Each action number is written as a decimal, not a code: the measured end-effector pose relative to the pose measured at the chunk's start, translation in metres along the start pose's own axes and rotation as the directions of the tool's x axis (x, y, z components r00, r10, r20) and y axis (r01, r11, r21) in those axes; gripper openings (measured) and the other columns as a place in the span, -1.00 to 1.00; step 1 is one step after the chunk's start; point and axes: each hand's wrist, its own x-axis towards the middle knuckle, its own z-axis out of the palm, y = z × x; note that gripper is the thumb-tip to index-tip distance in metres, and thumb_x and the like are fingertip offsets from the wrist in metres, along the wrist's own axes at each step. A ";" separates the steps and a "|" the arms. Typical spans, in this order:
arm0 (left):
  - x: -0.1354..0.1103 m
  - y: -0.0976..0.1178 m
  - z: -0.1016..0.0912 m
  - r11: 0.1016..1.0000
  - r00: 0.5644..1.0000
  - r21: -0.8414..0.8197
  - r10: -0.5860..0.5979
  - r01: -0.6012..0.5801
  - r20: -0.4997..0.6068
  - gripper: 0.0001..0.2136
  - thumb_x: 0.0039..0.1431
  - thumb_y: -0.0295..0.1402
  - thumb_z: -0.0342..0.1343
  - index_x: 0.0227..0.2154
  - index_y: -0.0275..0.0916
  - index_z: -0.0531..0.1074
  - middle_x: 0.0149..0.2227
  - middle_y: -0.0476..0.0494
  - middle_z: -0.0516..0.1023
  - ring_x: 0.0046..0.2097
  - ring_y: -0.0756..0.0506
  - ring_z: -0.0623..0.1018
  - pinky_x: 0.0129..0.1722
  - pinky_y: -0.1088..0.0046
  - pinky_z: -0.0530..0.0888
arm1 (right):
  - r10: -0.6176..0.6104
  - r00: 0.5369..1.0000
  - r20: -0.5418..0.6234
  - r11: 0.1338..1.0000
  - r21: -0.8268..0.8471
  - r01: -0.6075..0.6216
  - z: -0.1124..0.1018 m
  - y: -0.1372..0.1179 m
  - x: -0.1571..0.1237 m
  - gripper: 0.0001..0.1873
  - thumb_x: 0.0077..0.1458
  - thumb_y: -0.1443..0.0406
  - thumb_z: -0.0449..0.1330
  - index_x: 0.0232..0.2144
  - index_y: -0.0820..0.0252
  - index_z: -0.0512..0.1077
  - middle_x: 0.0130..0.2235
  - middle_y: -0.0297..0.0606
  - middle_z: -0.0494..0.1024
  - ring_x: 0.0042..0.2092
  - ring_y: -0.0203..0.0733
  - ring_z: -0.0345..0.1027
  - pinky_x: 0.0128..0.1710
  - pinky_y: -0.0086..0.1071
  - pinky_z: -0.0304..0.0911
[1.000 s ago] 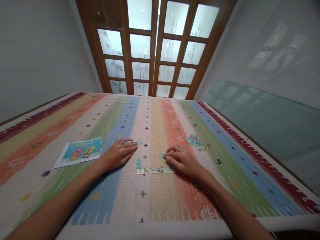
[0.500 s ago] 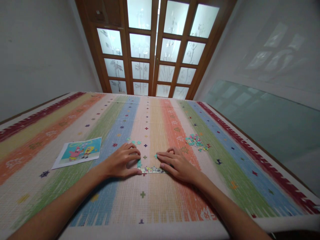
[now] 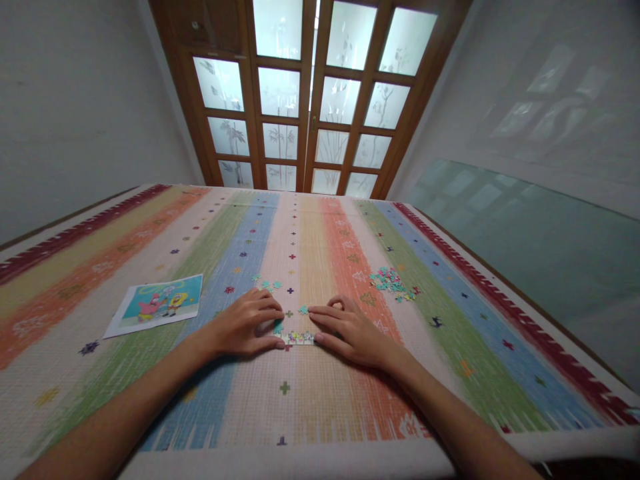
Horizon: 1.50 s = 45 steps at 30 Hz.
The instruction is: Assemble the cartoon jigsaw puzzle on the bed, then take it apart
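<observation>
A short strip of joined jigsaw pieces (image 3: 299, 339) lies in front of me, its lower edge straight. A teal piece (image 3: 278, 326) stands at its left end. My left hand (image 3: 249, 322) curves round that corner, fingers and thumb apart, the thumb tip touching the strip's lower left end. My right hand (image 3: 350, 330) rests at the other end with its fingers stretched out. Its thumb tip is at the strip's right end, and its fingertips touch a loose teal jigsaw piece (image 3: 303, 310) lying above the strip. Part of the strip may be hidden under the right thumb.
Several loose teal pieces (image 3: 267, 285) lie beyond my left hand. A pile of jigsaw pieces (image 3: 393, 282) is at the right. A printed cartoon picture (image 3: 159, 303) lies at the left on the striped tablecloth (image 3: 320, 407). Wooden glazed doors (image 3: 305, 127) stand behind the table.
The loose teal piece has slid a little left with my right fingertips. My right thumb has also shifted left along the strip. My left hand has hardly moved.
</observation>
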 end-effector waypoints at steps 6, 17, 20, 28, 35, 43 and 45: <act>0.002 0.002 0.000 0.994 1.000 -0.104 -0.021 0.019 -0.023 -0.56 0.34 0.01 0.17 0.07 -0.21 0.45 -0.07 -0.24 0.60 -0.05 -0.23 0.55 -0.01 0.15 0.46 | -0.009 0.996 -0.090 0.999 -0.054 0.004 0.000 0.007 -0.002 -0.62 0.43 0.18 0.03 0.15 0.14 0.46 0.20 -0.16 0.51 0.16 -0.03 0.32 0.21 -0.03 0.13; 0.006 0.009 0.014 0.997 0.983 0.060 -0.053 0.043 0.174 -0.49 0.40 0.02 0.06 0.26 -0.14 0.32 0.30 -0.19 0.38 0.32 -0.39 0.29 0.24 -0.09 0.24 | 0.041 0.972 -0.231 0.995 -0.082 -0.061 -0.004 0.024 -0.006 -0.73 0.40 0.22 0.09 -0.01 0.11 0.53 0.05 -0.17 0.61 0.06 -0.03 0.40 0.10 -0.07 0.20; 0.006 0.006 0.010 0.990 0.986 0.106 -0.102 0.089 0.129 -0.56 0.44 -0.01 -0.01 0.19 -0.15 0.38 0.24 -0.19 0.45 0.28 -0.37 0.34 0.22 -0.06 0.24 | 0.053 0.974 -0.221 0.995 -0.077 -0.071 -0.003 0.024 -0.006 -0.74 0.40 0.22 0.08 -0.02 0.10 0.53 0.04 -0.19 0.61 0.07 -0.03 0.39 0.11 -0.07 0.18; -0.002 -0.015 0.000 0.967 0.976 0.136 -0.211 0.216 -0.053 -0.71 0.44 -0.33 -0.11 0.00 -0.20 0.50 0.00 -0.22 0.52 0.04 -0.24 0.43 0.06 0.08 0.36 | 0.059 0.970 -0.235 0.997 -0.043 -0.070 -0.010 0.026 -0.006 -0.77 0.39 0.26 0.07 -0.12 0.11 0.53 -0.03 -0.18 0.62 0.03 -0.05 0.41 0.07 -0.07 0.19; -0.005 -0.026 0.009 0.943 0.956 0.156 -0.283 0.292 -0.078 -0.73 0.39 -0.33 -0.04 -0.04 -0.19 0.54 -0.02 -0.22 0.48 0.01 -0.26 0.40 0.01 0.08 0.37 | 0.071 0.965 -0.254 0.995 -0.043 -0.084 -0.019 0.034 -0.011 -0.83 0.32 0.26 0.15 -0.17 0.10 0.55 -0.06 -0.17 0.62 -0.02 -0.02 0.40 0.04 -0.04 0.23; -0.003 -0.028 0.007 0.946 0.954 0.124 -0.294 0.299 -0.058 -0.76 0.40 -0.30 -0.01 -0.09 -0.19 0.56 -0.01 -0.23 0.48 0.03 -0.27 0.39 0.05 0.08 0.36 | 0.087 0.969 -0.231 0.992 -0.065 -0.105 -0.022 0.037 -0.014 -0.87 0.28 0.29 0.19 -0.21 0.09 0.55 -0.05 -0.18 0.60 -0.01 -0.02 0.37 0.07 -0.04 0.25; -0.003 -0.027 0.005 0.948 0.956 0.128 -0.286 0.291 -0.058 -0.76 0.40 -0.28 0.00 -0.11 -0.18 0.56 -0.02 -0.21 0.48 0.03 -0.26 0.39 0.05 0.08 0.35 | 0.087 0.972 -0.217 0.992 -0.071 -0.105 -0.022 0.037 -0.014 -0.88 0.28 0.29 0.19 -0.23 0.08 0.55 -0.06 -0.19 0.60 0.00 -0.03 0.36 0.07 -0.05 0.26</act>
